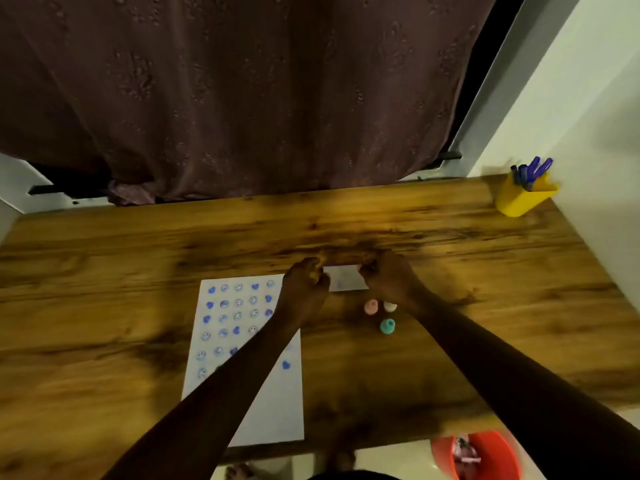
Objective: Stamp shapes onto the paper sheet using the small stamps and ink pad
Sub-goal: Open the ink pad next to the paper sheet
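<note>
A white paper sheet (pixel 221 341) lies on the wooden table, covered with several blue stamped hearts and smiley faces. Just beyond its far right corner sits a flat white ink pad (pixel 344 278). My left hand (pixel 304 282) grips the pad's left end and my right hand (pixel 388 277) grips its right end, fingers curled over the edges. Three small stamps stand near my right wrist: a pink stamp (pixel 371 307), a cream stamp (pixel 390 306) and a teal stamp (pixel 387 326). The picture is blurred by motion.
A yellow pen holder (pixel 523 199) with blue pens stands at the table's far right corner by the white wall. A brown curtain (pixel 242 98) hangs behind the table (pixel 104 265). A red bucket (pixel 485 455) sits on the floor at lower right.
</note>
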`<state>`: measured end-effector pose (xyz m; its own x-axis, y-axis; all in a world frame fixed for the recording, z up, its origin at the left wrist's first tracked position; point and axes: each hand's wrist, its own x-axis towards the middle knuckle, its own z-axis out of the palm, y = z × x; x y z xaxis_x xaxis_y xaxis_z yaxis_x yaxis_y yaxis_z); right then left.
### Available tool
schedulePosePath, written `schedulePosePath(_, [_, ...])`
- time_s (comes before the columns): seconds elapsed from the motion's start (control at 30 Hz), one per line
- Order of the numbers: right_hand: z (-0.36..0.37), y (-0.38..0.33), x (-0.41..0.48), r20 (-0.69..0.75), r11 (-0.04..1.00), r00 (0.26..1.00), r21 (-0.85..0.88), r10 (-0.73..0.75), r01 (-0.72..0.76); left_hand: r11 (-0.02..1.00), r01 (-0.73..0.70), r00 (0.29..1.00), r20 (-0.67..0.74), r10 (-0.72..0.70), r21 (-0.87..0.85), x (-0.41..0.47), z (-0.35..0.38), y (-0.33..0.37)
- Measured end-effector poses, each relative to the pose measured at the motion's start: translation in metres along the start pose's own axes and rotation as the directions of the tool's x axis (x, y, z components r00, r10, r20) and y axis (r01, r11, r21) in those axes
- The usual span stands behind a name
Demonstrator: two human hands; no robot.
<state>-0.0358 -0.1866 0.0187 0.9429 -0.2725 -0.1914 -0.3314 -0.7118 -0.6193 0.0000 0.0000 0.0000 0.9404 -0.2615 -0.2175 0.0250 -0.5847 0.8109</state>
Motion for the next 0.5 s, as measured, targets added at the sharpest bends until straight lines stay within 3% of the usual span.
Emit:
schedulePosePath(0.13, [0.0, 0.008, 0.008, 0.057, 0.997, 0.997, -0.065, 0.054, -0.05, 0.999, 0.017, 1.0, -0.018, -0.016, 0.03, 0.005, 0.01, 0.005])
schedulePosePath(0.5, [0.007, 0.011, 0.012, 0.119, 0.991, 0.984, -0.012, 0.13, -0.13, 0.992, 0.12, 0.993, -0.026, -0.119, 0.036, 0.01, 0.024, 0.008])
